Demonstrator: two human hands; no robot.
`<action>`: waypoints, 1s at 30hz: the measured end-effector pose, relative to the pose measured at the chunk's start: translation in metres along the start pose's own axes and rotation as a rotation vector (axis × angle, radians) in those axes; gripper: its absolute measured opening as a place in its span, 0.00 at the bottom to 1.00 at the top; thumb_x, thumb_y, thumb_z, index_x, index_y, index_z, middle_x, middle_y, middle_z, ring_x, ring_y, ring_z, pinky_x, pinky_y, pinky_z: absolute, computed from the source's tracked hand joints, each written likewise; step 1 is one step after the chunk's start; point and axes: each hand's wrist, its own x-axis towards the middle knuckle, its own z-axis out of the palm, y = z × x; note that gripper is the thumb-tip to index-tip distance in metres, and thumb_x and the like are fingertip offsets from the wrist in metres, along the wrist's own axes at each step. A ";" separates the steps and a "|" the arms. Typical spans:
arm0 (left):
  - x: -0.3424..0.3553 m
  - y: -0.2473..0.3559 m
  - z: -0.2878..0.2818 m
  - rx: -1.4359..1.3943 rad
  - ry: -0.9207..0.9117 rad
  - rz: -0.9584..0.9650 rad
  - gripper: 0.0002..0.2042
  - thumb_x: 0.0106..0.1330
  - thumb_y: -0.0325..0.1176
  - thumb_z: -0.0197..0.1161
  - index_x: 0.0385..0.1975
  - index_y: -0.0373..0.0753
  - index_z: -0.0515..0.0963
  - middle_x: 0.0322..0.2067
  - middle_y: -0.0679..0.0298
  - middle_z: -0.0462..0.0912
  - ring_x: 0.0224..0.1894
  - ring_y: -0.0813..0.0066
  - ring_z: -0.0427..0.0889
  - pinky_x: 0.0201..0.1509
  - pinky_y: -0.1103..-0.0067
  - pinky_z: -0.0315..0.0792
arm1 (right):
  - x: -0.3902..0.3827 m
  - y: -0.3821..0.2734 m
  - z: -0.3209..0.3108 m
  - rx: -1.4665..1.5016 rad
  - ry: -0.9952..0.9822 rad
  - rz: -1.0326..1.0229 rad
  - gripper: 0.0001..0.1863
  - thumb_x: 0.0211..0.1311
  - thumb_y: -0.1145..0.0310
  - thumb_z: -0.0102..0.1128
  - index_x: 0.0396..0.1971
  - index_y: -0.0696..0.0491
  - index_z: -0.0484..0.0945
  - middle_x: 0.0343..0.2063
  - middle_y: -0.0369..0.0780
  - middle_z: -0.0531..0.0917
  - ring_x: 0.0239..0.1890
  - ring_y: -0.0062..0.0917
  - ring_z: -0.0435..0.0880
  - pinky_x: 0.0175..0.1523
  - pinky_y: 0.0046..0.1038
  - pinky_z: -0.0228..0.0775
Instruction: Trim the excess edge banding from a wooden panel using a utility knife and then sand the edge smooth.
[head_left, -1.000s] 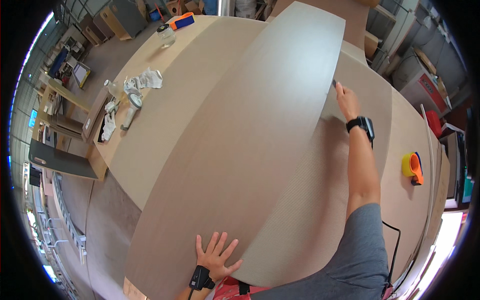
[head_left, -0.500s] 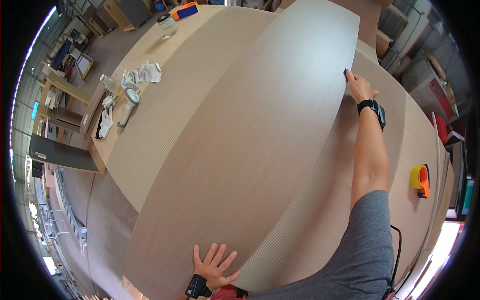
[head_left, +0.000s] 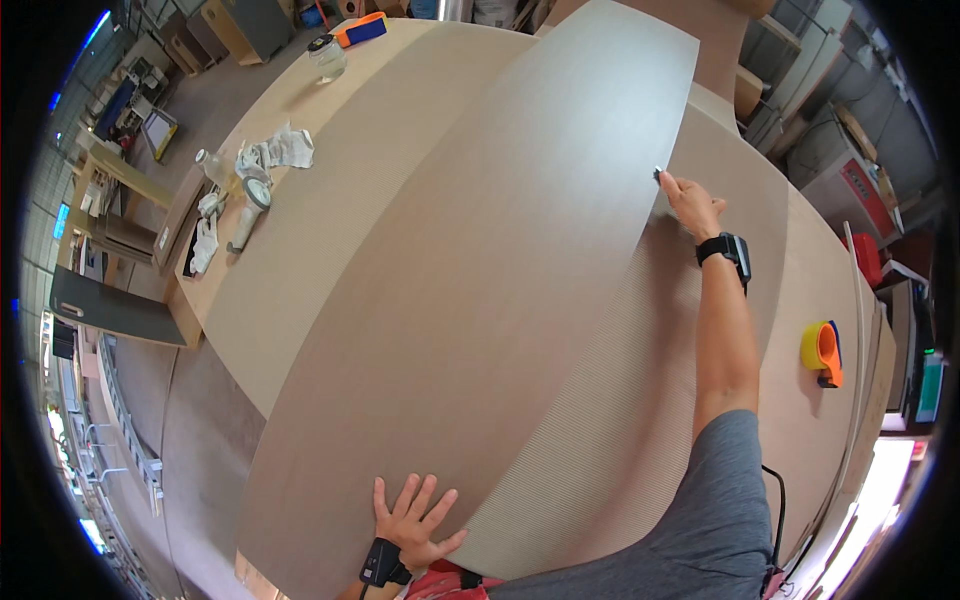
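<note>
A long, smooth brown-grey panel (head_left: 470, 270) lies slantwise over a ribbed beige sheet (head_left: 560, 490) on the table. Near its close end, my left hand (head_left: 416, 520) rests flat on the surface, fingers spread. My right arm reaches far along the panel's right edge. There my right hand (head_left: 692, 207) pinches a small dark piece with a shiny part (head_left: 658, 174) against that edge. Most of the piece is hidden by the fingers, so I cannot tell its kind. A black band with a device is on each wrist.
At the table's left side lie a grey-white handheld tool (head_left: 250, 212), crumpled white cloths (head_left: 285, 148) and a clear bottle (head_left: 212, 166). A glass jar (head_left: 327, 60) stands at the far left by an orange-and-blue roll (head_left: 361, 30). A yellow-and-orange roll (head_left: 822, 350) sits at right.
My right hand has come nearer along the panel's right edge, still pinching the small dark piece. My left hand stays flat on the panel. The whole view has shifted slightly.
</note>
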 end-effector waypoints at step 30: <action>0.000 0.010 -0.019 -0.087 0.125 0.016 0.34 0.51 0.54 0.71 0.59 0.49 0.76 0.64 0.55 0.70 0.68 0.53 0.65 0.70 0.38 0.42 | -0.204 -0.054 0.033 0.125 -0.007 -0.217 0.30 0.72 0.45 0.45 0.19 0.51 0.81 0.20 0.39 0.80 0.34 0.33 0.73 0.52 0.38 0.46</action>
